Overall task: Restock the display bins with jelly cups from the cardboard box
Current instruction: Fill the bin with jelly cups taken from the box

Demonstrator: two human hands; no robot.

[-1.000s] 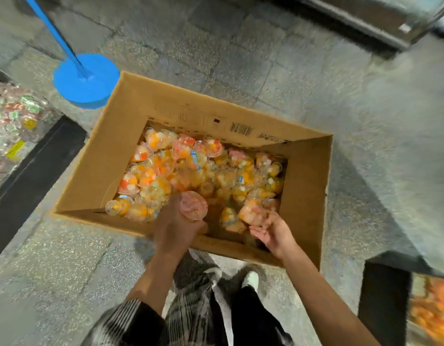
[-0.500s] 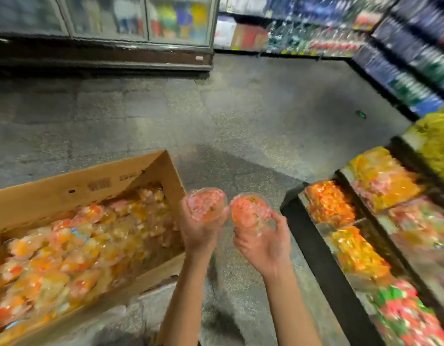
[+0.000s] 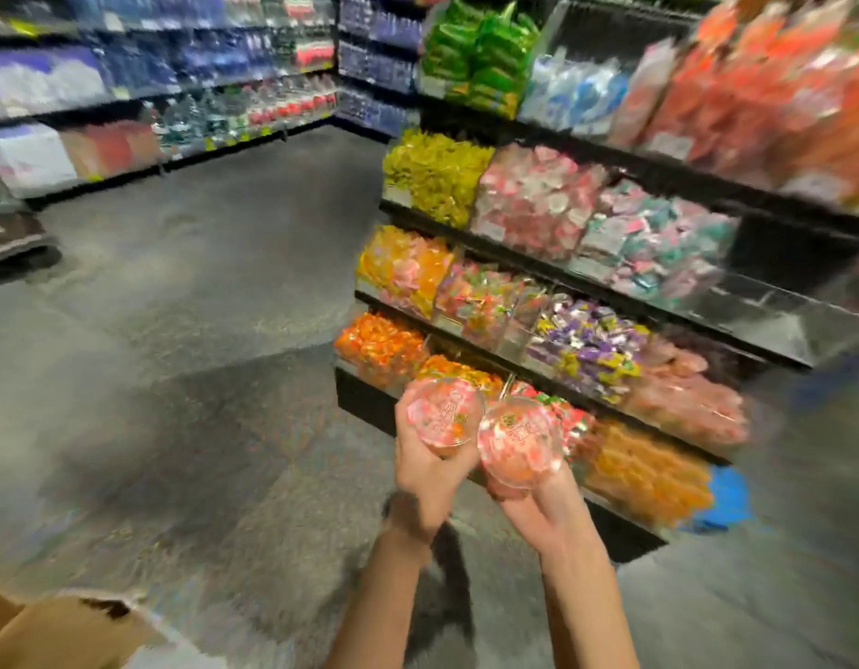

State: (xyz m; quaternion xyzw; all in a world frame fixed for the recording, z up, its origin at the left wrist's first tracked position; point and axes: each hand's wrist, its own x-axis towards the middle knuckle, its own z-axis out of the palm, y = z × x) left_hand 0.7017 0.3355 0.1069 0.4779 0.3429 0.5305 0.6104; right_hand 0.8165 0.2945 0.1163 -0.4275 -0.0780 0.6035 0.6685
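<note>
I stood in a shop aisle, looking down at my two bare forearms raised in front of me. My left hand [image 3: 429,468] gripped a clear cup [image 3: 445,411] of pink and orange jelly, fingers curled round its underside, the sealed lid facing me. My right hand [image 3: 538,504] held a second cup [image 3: 520,441] the same way, cradled from below with fingers wrapped round it. The two cups sat side by side, their rims touching or very nearly so; the blur kept me from telling which.

Just beyond the cups stood the bins [image 3: 553,330], tiered rows of clear compartments on black shelving to my right. The lowest row, nearest my hands, held orange sweets [image 3: 379,347] at its far end and more orange ones [image 3: 649,470] closer to me, with red and green pieces between them, partly hidden behind the cups. The tier above held yellow-pink, mixed and purple-wrapped sweets [image 3: 586,342]. The next tier held yellow, pink and teal packets. Green bags [image 3: 480,55] hung at the top.

A corner of the box [image 3: 55,634] showed at the lower left edge, well apart from my hands, on the grey speckled floor [image 3: 200,330]. Its contents were out of view. Blurred shelves [image 3: 152,89] of packaged goods lined the far wall.
</note>
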